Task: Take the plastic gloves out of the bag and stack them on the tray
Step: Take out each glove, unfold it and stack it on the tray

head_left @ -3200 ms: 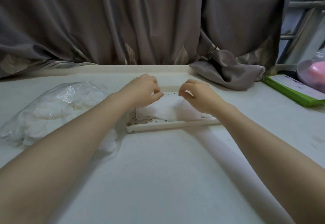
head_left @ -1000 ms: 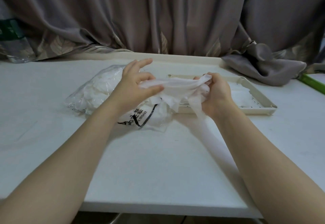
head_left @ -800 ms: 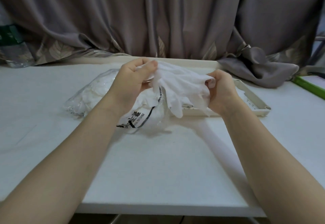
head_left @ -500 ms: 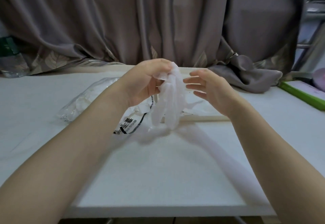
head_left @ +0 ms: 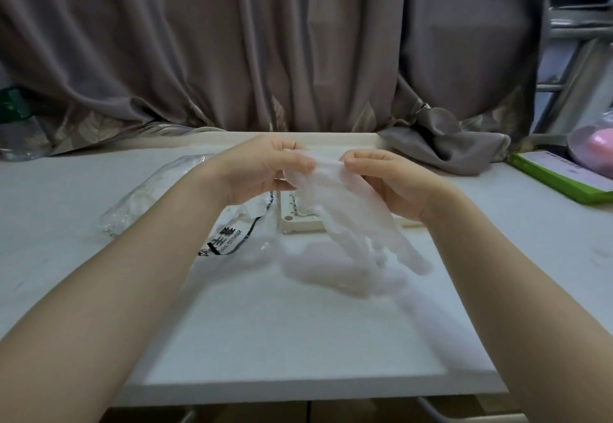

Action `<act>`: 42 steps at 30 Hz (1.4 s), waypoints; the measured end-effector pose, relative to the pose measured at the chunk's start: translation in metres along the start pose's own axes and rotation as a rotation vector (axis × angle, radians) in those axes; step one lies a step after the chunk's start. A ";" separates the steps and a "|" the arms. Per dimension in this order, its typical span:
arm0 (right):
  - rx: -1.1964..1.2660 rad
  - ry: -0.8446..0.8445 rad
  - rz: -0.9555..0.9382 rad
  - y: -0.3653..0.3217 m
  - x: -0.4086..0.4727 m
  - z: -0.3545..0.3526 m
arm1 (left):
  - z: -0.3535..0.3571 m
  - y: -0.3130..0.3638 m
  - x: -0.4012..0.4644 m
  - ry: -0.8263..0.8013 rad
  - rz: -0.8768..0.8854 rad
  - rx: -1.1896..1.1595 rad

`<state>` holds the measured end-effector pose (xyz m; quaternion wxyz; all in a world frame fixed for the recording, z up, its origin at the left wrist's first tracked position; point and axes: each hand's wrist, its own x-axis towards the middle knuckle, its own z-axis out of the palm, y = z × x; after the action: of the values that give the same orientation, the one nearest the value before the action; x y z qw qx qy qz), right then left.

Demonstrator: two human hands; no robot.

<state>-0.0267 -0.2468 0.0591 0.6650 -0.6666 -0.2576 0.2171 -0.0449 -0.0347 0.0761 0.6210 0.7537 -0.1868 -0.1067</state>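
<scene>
Thin translucent plastic is pinched at its cuff by the left hand [head_left: 262,170] and right hand [head_left: 391,183], so the glove [head_left: 351,213] hangs open, fingers down, probably to flatten it for stacking. Behind it sits the tray [head_left: 298,223] on the table [head_left: 265,323]; the bag [head_left: 156,197] lies left.

bag [head_left: 172,197] left of tray [head_left: 300,222], curtain [head_left: 444,147] behind

Bag [head_left: 156,197] on the table [head_left: 298,323] lay left of the tray [head_left: 292,220], glove [head_left: 351,220] hung above, box [head_left: 560,174] far right.
</scene>
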 end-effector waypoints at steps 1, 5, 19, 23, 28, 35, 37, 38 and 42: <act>0.009 -0.006 0.027 0.002 -0.001 -0.004 | 0.000 -0.003 -0.001 -0.021 -0.009 -0.008; -0.044 -0.090 0.154 0.008 -0.003 -0.015 | 0.006 -0.009 0.004 0.003 -0.066 -0.076; 0.077 -0.189 0.337 0.006 -0.003 -0.067 | 0.030 -0.006 0.049 0.216 0.067 0.131; -0.195 -0.063 0.547 0.000 0.000 -0.085 | 0.037 -0.012 0.067 0.256 -0.023 0.272; -0.209 0.028 0.607 0.001 0.009 -0.117 | 0.030 -0.036 0.085 0.244 -0.112 0.408; -0.337 0.282 0.533 0.015 0.035 -0.151 | 0.025 -0.043 0.107 0.199 -0.110 0.501; -0.394 0.385 0.480 0.019 0.043 -0.154 | 0.023 -0.044 0.113 0.189 -0.116 0.562; -0.460 0.434 0.453 0.021 0.047 -0.155 | 0.022 -0.045 0.116 0.188 -0.125 0.600; -0.682 0.526 0.316 0.031 0.062 -0.154 | 0.019 -0.058 0.123 0.185 -0.166 0.772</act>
<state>0.1197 -0.3263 0.0352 0.4092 -0.9109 -0.0320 0.0423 0.0680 -0.0935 0.0242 0.2959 0.9504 -0.0950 -0.0101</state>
